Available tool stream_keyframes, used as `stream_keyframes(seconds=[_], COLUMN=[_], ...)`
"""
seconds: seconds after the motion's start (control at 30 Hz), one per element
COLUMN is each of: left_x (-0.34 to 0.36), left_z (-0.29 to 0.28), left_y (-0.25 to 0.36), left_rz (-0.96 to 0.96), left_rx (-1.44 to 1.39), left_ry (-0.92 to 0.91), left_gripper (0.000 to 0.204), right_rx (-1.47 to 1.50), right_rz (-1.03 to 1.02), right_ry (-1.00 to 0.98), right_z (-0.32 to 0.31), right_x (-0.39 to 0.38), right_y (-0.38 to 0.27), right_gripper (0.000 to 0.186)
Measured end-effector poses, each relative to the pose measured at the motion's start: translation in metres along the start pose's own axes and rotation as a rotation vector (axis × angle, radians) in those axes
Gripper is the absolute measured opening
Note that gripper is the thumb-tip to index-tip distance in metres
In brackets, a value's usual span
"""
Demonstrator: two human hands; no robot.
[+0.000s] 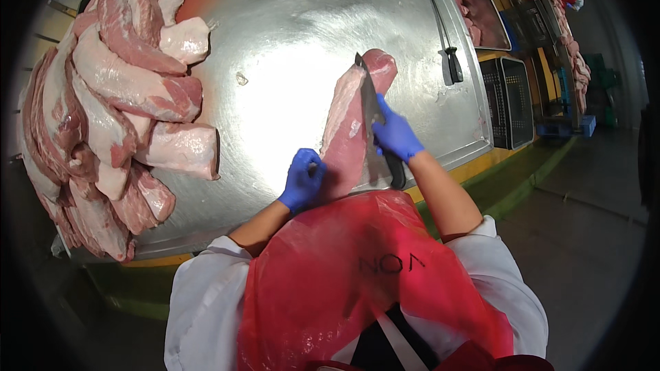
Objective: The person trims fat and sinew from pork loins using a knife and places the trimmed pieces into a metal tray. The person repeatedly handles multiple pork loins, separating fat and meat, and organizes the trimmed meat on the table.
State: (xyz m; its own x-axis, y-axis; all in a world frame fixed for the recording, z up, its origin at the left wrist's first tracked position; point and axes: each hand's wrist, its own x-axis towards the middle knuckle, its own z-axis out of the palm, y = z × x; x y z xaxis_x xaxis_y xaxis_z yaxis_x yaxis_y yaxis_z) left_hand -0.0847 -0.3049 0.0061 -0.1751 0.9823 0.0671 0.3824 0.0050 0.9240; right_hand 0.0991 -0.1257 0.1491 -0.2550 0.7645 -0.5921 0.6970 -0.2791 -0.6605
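Note:
A long piece of raw pork loin lies lengthwise before me on the steel table, its pale fatty side to the left. Over its right part runs a long dark-bladed knife, tip pointing away and black handle toward my apron. My right hand, in a blue glove, closes its fingers on the knife just above the handle. My left hand, also blue-gloved, is at the loin's near left edge. Its thumb and fingers curl together against the meat; whatever is between the fingertips is too small to make out.
A large heap of pork loins covers the table's left side. On the right lies a sharpening steel with a black handle. Beyond the right edge are a metal tub of meat and a black crate. A small scrap lies mid-table.

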Motion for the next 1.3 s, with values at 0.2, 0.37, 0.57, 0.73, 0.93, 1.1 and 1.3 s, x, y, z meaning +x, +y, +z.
stream_keyframes(seconds=[0.2, 0.37, 0.57, 0.73, 0.93, 1.1, 1.3], left_x=[0.121, 0.218, 0.219, 0.212, 0.206, 0.222, 0.226], left_z=[-0.018, 0.022, 0.024, 0.027, 0.022, 0.016, 0.005], left_y=[-0.012, 0.029, -0.009, -0.008, 0.0, -0.002, -0.011], left_rz=[-0.254, -0.264, -0.449, -0.512, -0.58, -0.468, -0.486], left_rx=[-0.112, 0.229, -0.117, -0.337, -0.355, -0.116, -0.264], left_ry=[0.197, -0.051, -0.139, -0.094, -0.061, -0.151, -0.078], left_gripper=[0.027, 0.038, 0.027, 0.022, 0.023, 0.019, 0.02], right_rx=[0.066, 0.107, 0.057, -0.271, -0.397, -0.387, -0.287], right_rz=[0.131, -0.009, -0.119, -0.362, -0.211, -0.302, -0.358], right_ry=[-0.216, 0.19, 0.193, 0.128, -0.082, 0.021, -0.123], right_z=[-0.029, -0.059, -0.016, 0.021, 0.019, 0.03, 0.026], right_x=[-0.138, -0.083, 0.008, 0.081, 0.015, 0.078, 0.018], right_y=[0.015, 0.02, 0.01, 0.015, 0.02, 0.008, 0.037], right_gripper=[0.077, 0.077, 0.078, 0.074, 0.075, 0.075, 0.078])
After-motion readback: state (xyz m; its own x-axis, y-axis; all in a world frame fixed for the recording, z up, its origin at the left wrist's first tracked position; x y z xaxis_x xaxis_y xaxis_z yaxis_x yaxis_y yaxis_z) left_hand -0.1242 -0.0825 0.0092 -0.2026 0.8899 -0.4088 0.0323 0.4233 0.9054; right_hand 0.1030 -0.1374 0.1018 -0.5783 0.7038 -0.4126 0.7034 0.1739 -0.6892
